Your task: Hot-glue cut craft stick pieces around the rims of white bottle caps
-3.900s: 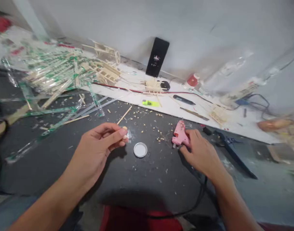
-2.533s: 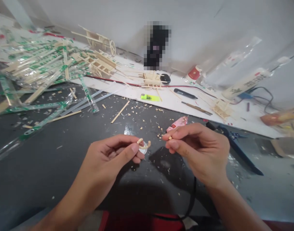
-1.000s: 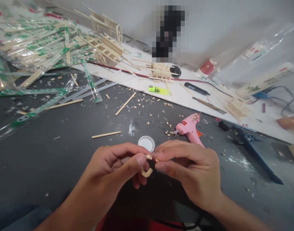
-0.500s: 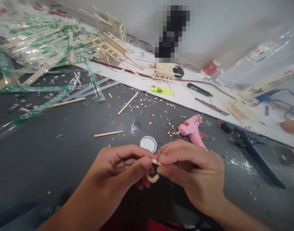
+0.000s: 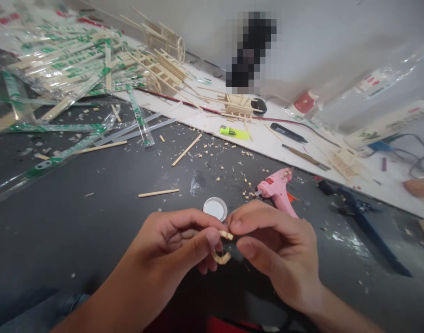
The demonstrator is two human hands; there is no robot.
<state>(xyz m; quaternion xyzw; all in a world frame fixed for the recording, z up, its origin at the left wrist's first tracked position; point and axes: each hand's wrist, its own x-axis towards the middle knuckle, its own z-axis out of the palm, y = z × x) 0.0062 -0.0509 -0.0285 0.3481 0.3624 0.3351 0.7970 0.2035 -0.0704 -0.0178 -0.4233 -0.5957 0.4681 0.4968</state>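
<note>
A small curved wooden piece (image 5: 223, 259), made of short pale segments and open on its right side, is pinched between the thumb and fingers of my left hand (image 5: 184, 240). My right hand (image 5: 281, 245) is close on the right, its thumb and index finger parted beside the upper end of the piece, with nothing visible between them. Just beyond my fingertips lies a round white lid (image 5: 215, 209). A pink glue gun (image 5: 277, 189) rests behind my right hand.
Wrapped sticks (image 5: 66, 69) are heaped at the back left, near wooden cart models (image 5: 163, 67). A yellow-green lighter (image 5: 233, 132), a black cutter (image 5: 288, 132) and wood bits lie behind. Navy-handled pliers (image 5: 368, 226) are at right.
My right thumb has moved down and away from the curved piece, opening a gap to the index finger. My left hand keeps its hold. The view has shifted slightly.
</note>
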